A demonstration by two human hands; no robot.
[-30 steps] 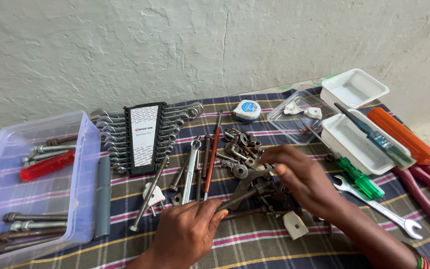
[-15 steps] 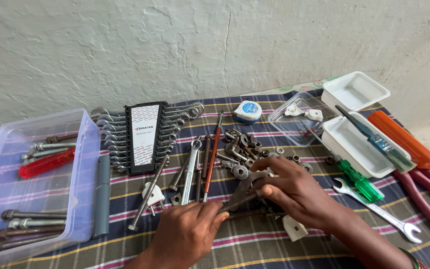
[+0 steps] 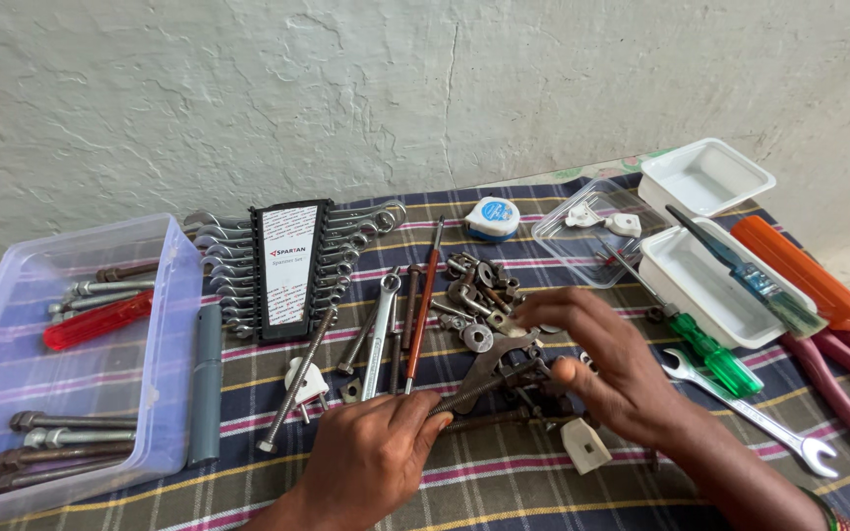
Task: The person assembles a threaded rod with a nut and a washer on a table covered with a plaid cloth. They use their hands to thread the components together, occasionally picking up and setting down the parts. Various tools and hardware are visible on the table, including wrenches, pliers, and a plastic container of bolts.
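Note:
My left hand (image 3: 371,457) pinches the near end of a long rusty threaded bolt (image 3: 489,386) that lies across the striped cloth (image 3: 504,482). My right hand (image 3: 607,369) grips the other end of the bolt with thumb and fingers, just above a heap of small nuts, washers and fittings (image 3: 484,295). A flat dark metal piece (image 3: 484,362) lies against the bolt between the two hands.
A wrench set in a black holder (image 3: 289,264) lies at the back left beside a clear plastic bin (image 3: 174,334) with bolts and a red-handled tool. White trays (image 3: 710,290), screwdrivers, an open-end spanner (image 3: 755,413), pliers (image 3: 838,374) and a tape measure (image 3: 492,216) lie to the right.
My right hand has lifted a little off the heap and moved along the bolt, its fingers opening and re-gripping. My left hand keeps hold of the near end.

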